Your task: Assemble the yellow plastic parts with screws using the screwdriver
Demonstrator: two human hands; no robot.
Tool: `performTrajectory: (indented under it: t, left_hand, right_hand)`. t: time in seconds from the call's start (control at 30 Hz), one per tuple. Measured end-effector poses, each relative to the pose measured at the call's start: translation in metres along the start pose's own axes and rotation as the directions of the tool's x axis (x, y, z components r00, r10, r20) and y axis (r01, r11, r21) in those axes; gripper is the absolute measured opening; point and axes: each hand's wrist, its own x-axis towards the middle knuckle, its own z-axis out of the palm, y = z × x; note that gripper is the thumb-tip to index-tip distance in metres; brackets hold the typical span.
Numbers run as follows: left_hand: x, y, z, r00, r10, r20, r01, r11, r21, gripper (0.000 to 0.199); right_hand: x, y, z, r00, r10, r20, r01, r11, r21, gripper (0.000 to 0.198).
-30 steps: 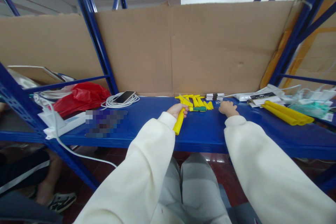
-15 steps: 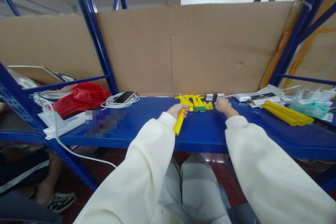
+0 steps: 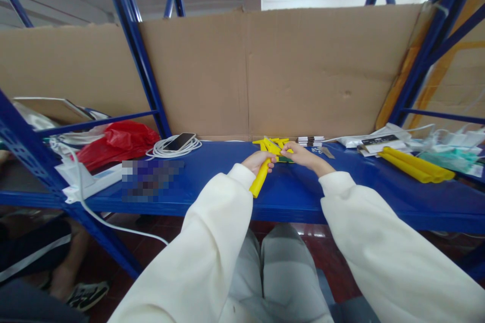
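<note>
Half covering a yellow handle (image 3: pixel 258 182) with the left hand (image 3: pixel 255 161), gripping it front-left of the white stack (image 3: pixel 310 141). Pinching narrowly with the right hand (image 3: pixel 300 154) near its upper end, but hiding any held thing too well to tell. Probably weighing little, likely feeling stiff, slightly slick and hardly fragile; best being held round mid-barrel. Looking smooth, plain yellow, rounded, and tilting its lower end away from the stack.
</note>
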Motion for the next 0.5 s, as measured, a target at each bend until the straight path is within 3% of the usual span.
performTrajectory:
  t: [0.5]
  left_hand:
    - [-0.0006, 0.0000, 0.0021, 1.000, 0.024, -0.013, -0.023, 0.998, 0.051, 0.022]
  right_hand:
    - [0.0025, -0.0026, 0.0010, 0.999, 0.049, -0.023, -0.049, 0.998, -0.028, 0.016]
